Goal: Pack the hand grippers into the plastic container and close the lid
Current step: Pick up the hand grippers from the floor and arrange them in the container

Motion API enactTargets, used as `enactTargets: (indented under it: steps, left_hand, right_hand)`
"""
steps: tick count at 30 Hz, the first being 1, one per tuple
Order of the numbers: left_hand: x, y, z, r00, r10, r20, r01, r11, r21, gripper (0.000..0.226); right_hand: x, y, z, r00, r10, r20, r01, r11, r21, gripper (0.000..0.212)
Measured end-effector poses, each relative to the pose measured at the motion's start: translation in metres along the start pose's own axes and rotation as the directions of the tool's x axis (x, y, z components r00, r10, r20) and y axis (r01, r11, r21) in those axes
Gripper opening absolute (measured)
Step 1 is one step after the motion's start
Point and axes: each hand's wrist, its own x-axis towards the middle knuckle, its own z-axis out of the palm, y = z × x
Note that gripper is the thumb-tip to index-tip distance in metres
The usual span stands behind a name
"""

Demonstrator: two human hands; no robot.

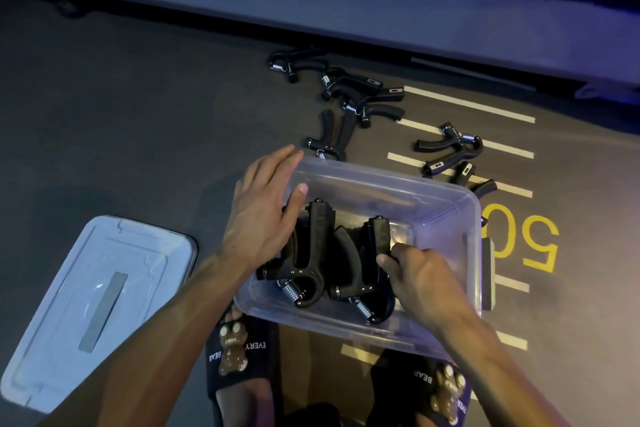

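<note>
Right now my right hand [420, 274] pinches the upright handle of a hand gripper [367, 263] inside the plastic container [446, 204], thumb and fingertips curled round it, I judge to settle it beside the one already lying there [311, 253]. My left hand [266, 204] has its fingers straight and spread: they rest over the container's rim at about ten o'clock, thumb dipping inside, probably to steady the box while I place things.

Both grippers lie with springs toward me at six o'clock, handles pointing to twelve, which looks like the tidiest way to nest them.

More grippers [360, 97] wait on the floor from twelve to two o'clock, well apart from my hands. The lid [86, 305] lies flat at eight o'clock, off the box.

My left palm hides part of the first gripper; how many loose ones remain is hard to count in the dim light, and the container's near edge covers part of my sandals [239, 354].
</note>
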Motion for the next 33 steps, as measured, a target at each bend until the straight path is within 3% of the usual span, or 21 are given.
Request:
enactTargets:
  steps: [9, 18, 27, 29, 33]
  left_hand:
    - [0.000, -0.001, 0.000, 1.000, -0.003, -0.006, 0.003, 1.000, -0.027, 0.048]
    - [0.000, 0.000, 0.000, 1.000, -0.001, 0.003, 0.001, 0.999, -0.033, 0.047]
    - [0.005, -0.001, 0.000, 1.000, 0.005, -0.015, -0.005, 1.000, -0.030, 0.043]
    - [0.012, -0.001, -0.002, 0.999, -0.004, -0.032, 0.003, 0.999, -0.052, 0.038]
    - [0.041, -0.010, -0.009, 0.999, 0.003, -0.038, -0.009, 0.987, -0.159, 0.030]
  right_hand:
    - [-0.008, -0.017, 0.002, 0.999, 0.036, 0.033, -0.027, 0.973, -0.230, 0.043]
    - [-0.007, -0.020, 0.003, 1.000, 0.005, 0.023, 0.001, 0.968, -0.252, 0.042]
    - [0.006, -0.026, -0.036, 0.978, 0.028, 0.207, 0.044, 0.942, -0.332, 0.046]
    - [0.014, -0.032, -0.057, 0.991, -0.035, 0.132, 0.065, 0.970, -0.233, 0.036]
    - [0.037, -0.043, -0.089, 0.945, -0.247, -0.214, 0.251, 0.968, -0.009, 0.025]
